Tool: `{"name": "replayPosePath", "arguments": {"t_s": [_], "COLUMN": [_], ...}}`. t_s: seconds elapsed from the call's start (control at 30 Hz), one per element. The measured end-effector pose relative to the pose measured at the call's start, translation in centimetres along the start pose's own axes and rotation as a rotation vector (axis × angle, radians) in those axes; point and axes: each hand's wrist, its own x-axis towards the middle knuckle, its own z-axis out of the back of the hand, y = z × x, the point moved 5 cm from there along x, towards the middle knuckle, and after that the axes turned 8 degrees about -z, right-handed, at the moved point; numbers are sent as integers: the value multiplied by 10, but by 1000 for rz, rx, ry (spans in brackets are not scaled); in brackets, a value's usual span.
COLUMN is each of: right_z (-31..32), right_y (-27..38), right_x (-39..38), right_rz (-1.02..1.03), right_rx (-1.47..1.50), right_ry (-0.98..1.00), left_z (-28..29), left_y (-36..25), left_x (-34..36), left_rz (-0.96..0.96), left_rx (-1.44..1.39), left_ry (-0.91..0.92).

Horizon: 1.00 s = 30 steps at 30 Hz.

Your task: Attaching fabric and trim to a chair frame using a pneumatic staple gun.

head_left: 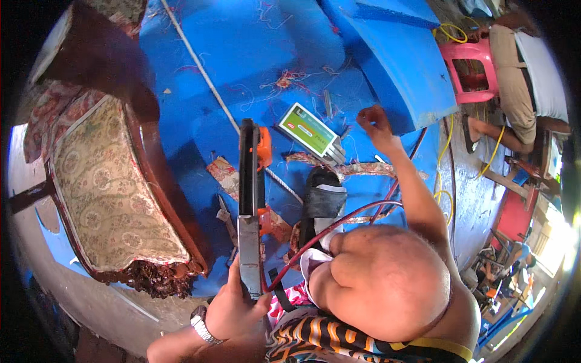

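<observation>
My left hand (233, 311), with a metal watch at the wrist, grips an orange and black staple gun (249, 206). The tool points away from me, its long dark channel facing up, and a red air hose (324, 233) curves from it past my knee. My right hand (378, 127) is raised over the blue foam, fingers curled together; whatever they hold is too small to make out. Left of that hand lies a green and white box (307, 130), with grey staple strips (336, 152) poking from its near end. Patterned fabric scraps (369, 169) lie around it.
At left stands a floral upholstered panel (118, 187) in a carved brown wooden frame. Blue foam (242, 42) covers the ground, crossed by a white cord (203, 69). A pink plastic stool (469, 72), yellow cable (449, 142) and another person (514, 78) are at right.
</observation>
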Motion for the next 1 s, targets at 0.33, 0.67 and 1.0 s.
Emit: {"name": "replayPosePath", "arguments": {"t_s": [0.33, 0.67, 1.0], "right_z": [-97, -88, -186], "right_y": [91, 141, 269], "right_x": [29, 6, -140], "right_rz": [88, 57, 954], "right_rx": [-727, -302, -162], "right_ry": [-24, -56, 827], "left_z": [-16, -8, -3], "left_y": [19, 23, 33], "left_x": [-21, -38, -41], "left_rz": [-152, -165, -149], "left_rx": [82, 83, 63], "left_ry": [-148, -109, -61]}}
